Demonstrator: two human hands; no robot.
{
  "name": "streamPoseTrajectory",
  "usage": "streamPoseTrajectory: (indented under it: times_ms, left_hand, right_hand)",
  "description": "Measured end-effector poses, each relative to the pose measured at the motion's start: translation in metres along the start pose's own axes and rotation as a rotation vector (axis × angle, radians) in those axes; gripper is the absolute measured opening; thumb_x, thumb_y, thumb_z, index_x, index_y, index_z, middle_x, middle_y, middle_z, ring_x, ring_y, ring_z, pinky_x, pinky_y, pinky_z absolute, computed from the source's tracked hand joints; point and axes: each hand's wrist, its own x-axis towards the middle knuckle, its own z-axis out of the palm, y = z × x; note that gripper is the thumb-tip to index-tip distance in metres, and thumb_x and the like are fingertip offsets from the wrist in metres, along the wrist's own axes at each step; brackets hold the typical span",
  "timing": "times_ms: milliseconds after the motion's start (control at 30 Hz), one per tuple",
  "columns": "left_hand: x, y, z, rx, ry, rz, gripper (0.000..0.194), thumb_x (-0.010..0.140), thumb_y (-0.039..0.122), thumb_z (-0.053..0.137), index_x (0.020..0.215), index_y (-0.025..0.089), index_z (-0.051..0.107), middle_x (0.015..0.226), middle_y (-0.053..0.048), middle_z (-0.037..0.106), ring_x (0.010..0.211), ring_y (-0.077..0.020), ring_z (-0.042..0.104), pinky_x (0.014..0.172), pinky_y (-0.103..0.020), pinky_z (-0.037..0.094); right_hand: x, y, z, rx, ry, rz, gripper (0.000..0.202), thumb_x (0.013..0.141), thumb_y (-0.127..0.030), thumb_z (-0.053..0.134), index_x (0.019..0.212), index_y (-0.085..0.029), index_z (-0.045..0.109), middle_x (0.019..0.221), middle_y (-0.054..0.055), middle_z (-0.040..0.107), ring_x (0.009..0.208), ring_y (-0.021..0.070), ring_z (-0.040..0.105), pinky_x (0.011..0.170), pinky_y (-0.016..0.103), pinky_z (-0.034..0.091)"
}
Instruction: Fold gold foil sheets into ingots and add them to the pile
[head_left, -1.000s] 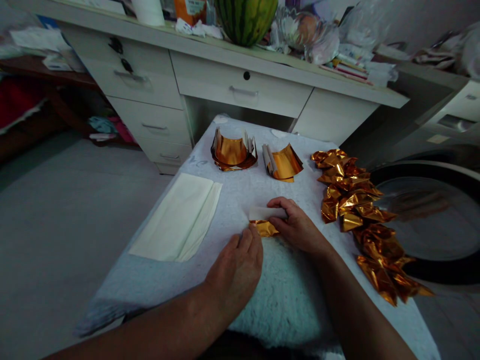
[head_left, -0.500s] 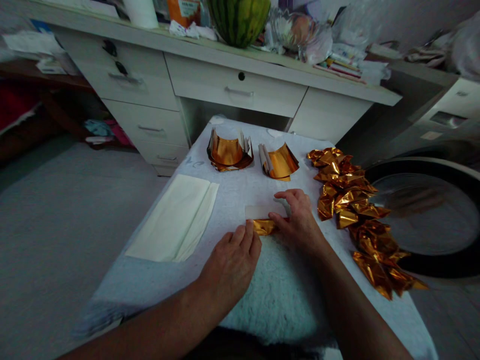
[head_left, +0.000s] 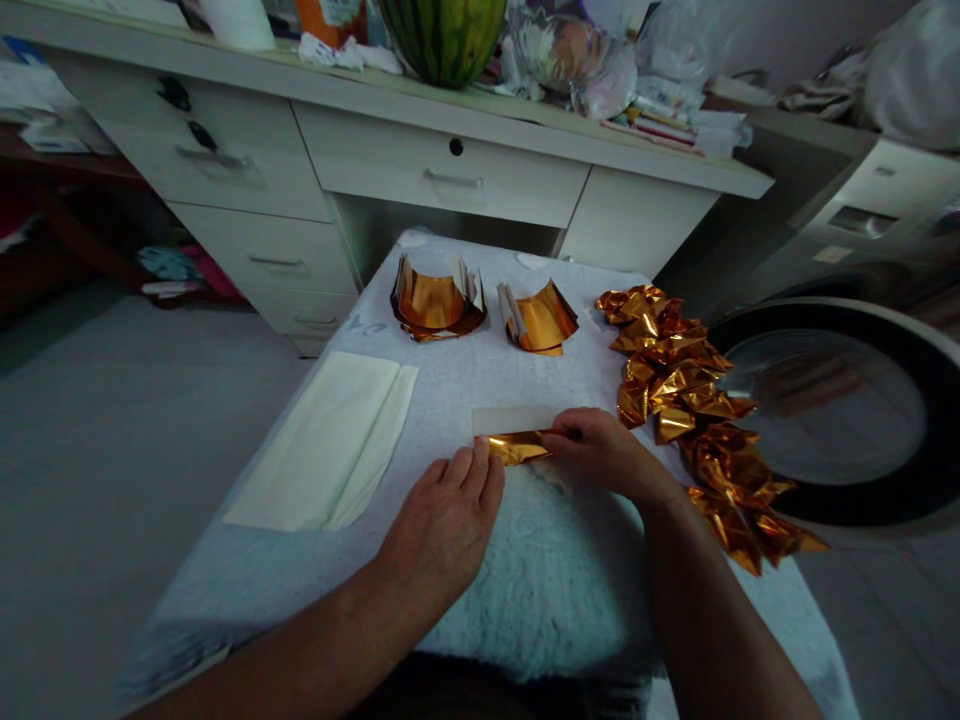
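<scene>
A narrow folded strip of gold foil paper [head_left: 519, 447] lies across the cloth-covered table in front of me, a pale sheet edge [head_left: 510, 418] showing behind it. My left hand [head_left: 448, 510] has its fingers close together, holding down the strip's left end; its thumb is hidden. The right end is pinched between the thumb and fingers of my right hand [head_left: 606, 452]. Beyond them stand two curved stacks of gold foil sheets, a larger stack [head_left: 436, 302] and a smaller stack [head_left: 541, 318]. Several folded gold foil pieces [head_left: 675, 385] are heaped along the right side.
White folded paper [head_left: 326, 440] lies on the left of the table [head_left: 457, 380]. Behind is a white drawer desk [head_left: 375, 150] bearing a watermelon [head_left: 444, 40] and a glass bowl [head_left: 559, 50]. A washing machine [head_left: 885, 220] with a round door stands close on the right.
My right hand's raised fingers have come down and closed on the strip's right end. My left hand stays on the left end. The whole view has shifted slightly.
</scene>
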Motion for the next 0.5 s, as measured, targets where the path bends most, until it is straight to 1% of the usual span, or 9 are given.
streamPoseTrajectory:
  times_ms: [133,200,333,400,467,500]
  left_hand:
    - [-0.001,-0.006,0.001,-0.027,0.015,0.011,0.043,0.087,0.001,0.045,0.126,0.008,0.06,0.135,-0.021,0.06,0.104,-0.0272,0.063,0.081,-0.04,0.053]
    - [-0.001,-0.009,0.001,-0.06,0.044,0.012,0.039,0.088,0.003,0.048,0.124,0.009,0.061,0.132,-0.019,0.061,0.107,-0.0283,0.062,0.086,-0.043,0.052]
    - [-0.001,-0.012,0.007,-0.109,0.116,0.043,0.035,0.088,0.003,0.049,0.12,0.006,0.063,0.125,-0.02,0.064,0.12,-0.0324,0.057,0.097,-0.047,0.049]
    - [-0.001,-0.012,0.011,-0.117,0.127,0.058,0.038,0.087,0.0,0.046,0.12,0.005,0.062,0.126,-0.021,0.064,0.122,-0.0322,0.057,0.099,-0.048,0.049]
    - [-0.001,-0.011,0.015,-0.122,0.115,0.051,0.041,0.086,-0.003,0.042,0.122,0.005,0.06,0.128,-0.022,0.062,0.121,-0.0312,0.059,0.098,-0.047,0.05]
    - [-0.001,-0.01,0.016,-0.127,0.107,0.042,0.043,0.085,-0.004,0.04,0.123,0.005,0.06,0.129,-0.022,0.062,0.121,-0.0308,0.059,0.098,-0.048,0.051]
  right_hand:
    - [0.003,-0.003,0.002,-0.104,0.0,0.072,0.026,0.084,-0.026,0.057,0.059,-0.018,0.061,0.052,-0.003,0.052,0.05,0.0098,0.044,0.049,0.023,0.026]
    - [0.003,-0.005,0.003,-0.151,0.004,0.094,0.025,0.083,-0.026,0.057,0.059,-0.018,0.062,0.053,-0.002,0.054,0.051,0.0105,0.046,0.05,0.024,0.027]
    - [0.003,-0.008,0.005,-0.198,0.007,0.136,0.023,0.082,-0.024,0.059,0.061,-0.019,0.059,0.058,-0.001,0.059,0.055,0.0117,0.048,0.053,0.025,0.028]
    - [0.002,-0.007,0.005,-0.204,0.027,0.155,0.018,0.082,-0.024,0.062,0.065,-0.019,0.057,0.061,-0.001,0.059,0.057,0.0127,0.049,0.054,0.025,0.027]
    - [0.002,-0.005,0.007,-0.234,0.095,0.154,0.011,0.08,-0.024,0.065,0.075,-0.02,0.056,0.065,-0.001,0.059,0.06,0.0146,0.049,0.056,0.026,0.028]
    - [0.002,-0.005,0.009,-0.265,0.14,0.136,0.012,0.078,-0.023,0.067,0.08,-0.02,0.056,0.068,0.0,0.059,0.064,0.0161,0.05,0.058,0.026,0.029]
